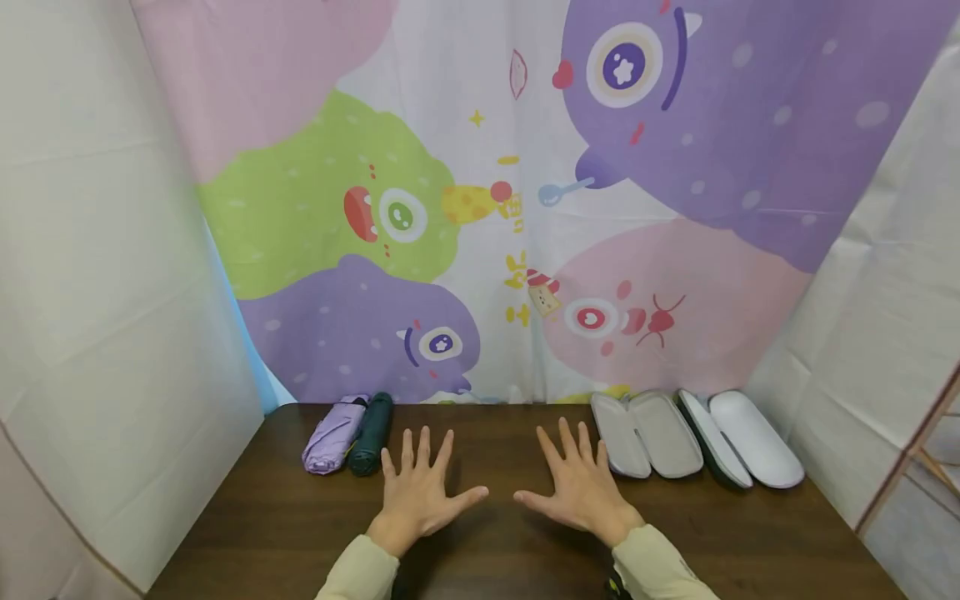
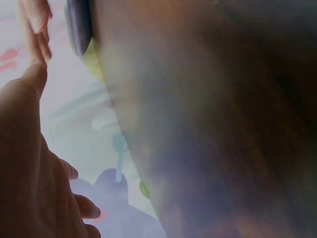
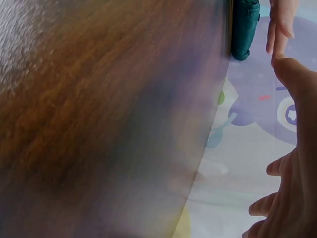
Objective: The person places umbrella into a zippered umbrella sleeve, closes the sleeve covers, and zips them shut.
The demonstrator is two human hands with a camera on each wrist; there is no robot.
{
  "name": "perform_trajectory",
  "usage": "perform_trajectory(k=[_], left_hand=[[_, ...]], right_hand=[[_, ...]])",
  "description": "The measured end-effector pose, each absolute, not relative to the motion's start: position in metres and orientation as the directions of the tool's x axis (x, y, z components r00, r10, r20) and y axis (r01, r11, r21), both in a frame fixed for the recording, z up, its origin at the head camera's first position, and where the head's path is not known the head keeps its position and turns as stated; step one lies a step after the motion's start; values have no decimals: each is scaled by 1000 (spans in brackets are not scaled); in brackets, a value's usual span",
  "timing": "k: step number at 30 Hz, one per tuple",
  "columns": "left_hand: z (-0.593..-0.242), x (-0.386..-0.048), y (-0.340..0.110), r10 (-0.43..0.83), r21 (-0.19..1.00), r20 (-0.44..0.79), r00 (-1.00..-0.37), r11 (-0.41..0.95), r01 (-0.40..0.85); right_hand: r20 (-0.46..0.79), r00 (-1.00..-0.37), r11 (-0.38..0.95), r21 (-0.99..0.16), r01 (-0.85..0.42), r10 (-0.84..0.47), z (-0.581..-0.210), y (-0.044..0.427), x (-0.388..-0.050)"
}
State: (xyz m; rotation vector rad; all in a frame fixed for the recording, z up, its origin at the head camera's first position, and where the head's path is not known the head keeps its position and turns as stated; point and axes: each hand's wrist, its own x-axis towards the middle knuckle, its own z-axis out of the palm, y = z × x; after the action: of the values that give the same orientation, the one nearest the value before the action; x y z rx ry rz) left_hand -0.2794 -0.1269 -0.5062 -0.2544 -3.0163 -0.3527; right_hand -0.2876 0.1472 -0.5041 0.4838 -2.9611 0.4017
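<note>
In the head view both hands hover over the brown table with fingers spread, palms down and nothing held. My left hand (image 1: 422, 498) is nearest to a dark green folded umbrella (image 1: 371, 435), which lies beside a lilac one (image 1: 334, 437) at the back left. My right hand (image 1: 583, 492) is just left of an opened case with a light grey inside (image 1: 665, 435). Right of that lies another opened case, dark green outside and white inside (image 1: 756, 440). The right wrist view also shows the green umbrella (image 3: 244, 30), past the fingers of my right hand (image 3: 292, 163).
The brown table (image 1: 495, 550) ends at the back against a hanging cloth (image 1: 495, 350) printed with cartoon monsters. Pale fabric walls (image 1: 97, 292) stand at the left and right sides.
</note>
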Motion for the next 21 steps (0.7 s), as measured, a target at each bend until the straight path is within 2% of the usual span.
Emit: perform_trajectory(k=[11,21], left_hand=[[-509,-271,-124,192,199,81,-978,958,205],[-508,-263,-113,255,201,68,-965,943,264]], right_hand=[[155,-930,902,-232,-363,-334,-501,149,-281],[120,-929,889,-271,-370,-350,-499,162,-275]])
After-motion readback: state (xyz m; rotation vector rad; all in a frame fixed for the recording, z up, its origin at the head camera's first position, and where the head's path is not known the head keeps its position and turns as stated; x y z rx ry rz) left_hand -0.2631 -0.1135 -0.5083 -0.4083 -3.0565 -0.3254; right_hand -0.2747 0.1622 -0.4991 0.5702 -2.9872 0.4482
